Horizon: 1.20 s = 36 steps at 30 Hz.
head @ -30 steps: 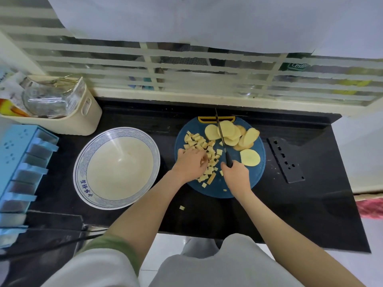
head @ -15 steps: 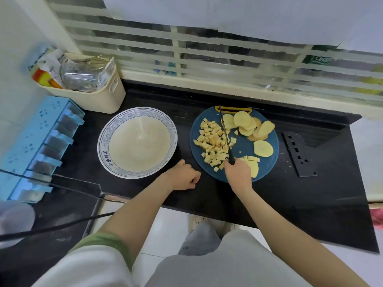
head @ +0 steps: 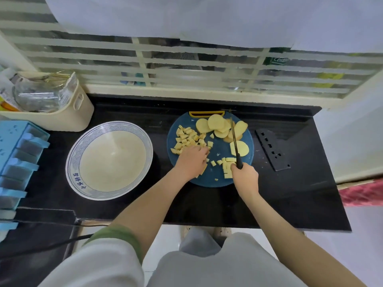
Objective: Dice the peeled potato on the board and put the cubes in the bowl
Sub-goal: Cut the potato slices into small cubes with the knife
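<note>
Head view. The potato is lying on the round blue board [head: 217, 182] in four lots. The cubes [head: 186, 137] are piling at the left and the round slices [head: 217, 125] are overlapping at the far edge. A lone slice [head: 241, 149] is sitting to the right, and the strips [head: 228, 169] are lying at the near right, just beside my right hand [head: 245, 177].

My left hand [head: 191, 160] is resting palm down on the near part of the cube pile, fingers bent over it. I cannot tell whether they are closing on any cubes. My right hand is wrapping fully round the black handle of the knife [head: 234, 139], with the blade crossing the lone slice.

Risks, as I am judging them:
- My left fingertips are lying close to the blade line, so a sweep toward the strips could bring them under the edge.
- Wet slices are stacking loosely and may slide when pressed.
- Cubes are sitting near the board's left rim, so a hurried scoop could spill them onto the black counter [head: 290, 193], short of the bowl [head: 72, 162].
- The bowl is standing just beside the board and is showing no cubes yet.

Orientation:
- The strips seem to be running near-to-far, roughly along the blade, so they would need turning for cross-cuts.
- The knife's long axis is also running near-to-far, with the tip pointing away from me toward the window and leaning slightly left.
</note>
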Available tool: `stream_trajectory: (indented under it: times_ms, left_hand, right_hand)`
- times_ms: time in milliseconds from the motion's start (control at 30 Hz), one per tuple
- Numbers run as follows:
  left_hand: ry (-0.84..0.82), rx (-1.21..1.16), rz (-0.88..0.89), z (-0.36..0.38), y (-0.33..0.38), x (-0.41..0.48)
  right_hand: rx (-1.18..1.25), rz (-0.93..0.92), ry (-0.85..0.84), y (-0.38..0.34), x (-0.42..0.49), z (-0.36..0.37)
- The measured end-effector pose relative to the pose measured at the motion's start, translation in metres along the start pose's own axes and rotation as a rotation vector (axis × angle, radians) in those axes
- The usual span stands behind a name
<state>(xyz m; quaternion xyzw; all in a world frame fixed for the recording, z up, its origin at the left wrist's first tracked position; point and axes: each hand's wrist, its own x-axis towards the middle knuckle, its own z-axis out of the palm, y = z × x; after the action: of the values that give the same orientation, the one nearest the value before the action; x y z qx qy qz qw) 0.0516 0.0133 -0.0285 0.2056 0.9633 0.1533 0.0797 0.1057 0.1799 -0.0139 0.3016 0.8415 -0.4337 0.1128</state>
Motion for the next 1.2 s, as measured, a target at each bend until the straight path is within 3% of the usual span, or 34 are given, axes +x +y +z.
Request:
stream_trajectory:
  times_ms: [100,233,533,800,900,1000,1200]
  left_hand:
    - [-0.065,0.135,-0.108,0.008,0.007,0.008]
    - [-0.139,0.345,-0.047,0.019,0.008,0.005]
    - [-0.147,0.416,0.170,0.027,0.013,-0.004]
    - [-0.154,0.448,0.114,0.016,0.020,0.005]
    - [-0.085,0.449,0.129,0.014,0.019,0.010]
    - [-0.138,0.415,0.133,0.017,0.018,0.015]
    - [-0.078,0.513,-0.020,0.012,0.029,0.018]
  right_hand:
    - [0.028,0.047,0.035,0.011,0.005,-0.010]
    - [0.028,0.060,0.043,0.018,0.009,-0.015]
    - [0.020,0.040,-0.017,0.006,0.009,0.002]
    - [-0.011,0.038,-0.011,0.006,0.012,-0.005]
    - [-0.010,0.046,0.003,0.010,0.015,-0.012]
    - [-0.005,0.054,0.024,0.014,0.017,-0.017]
    - [0.077,0.088,0.022,0.018,0.015,-0.019]
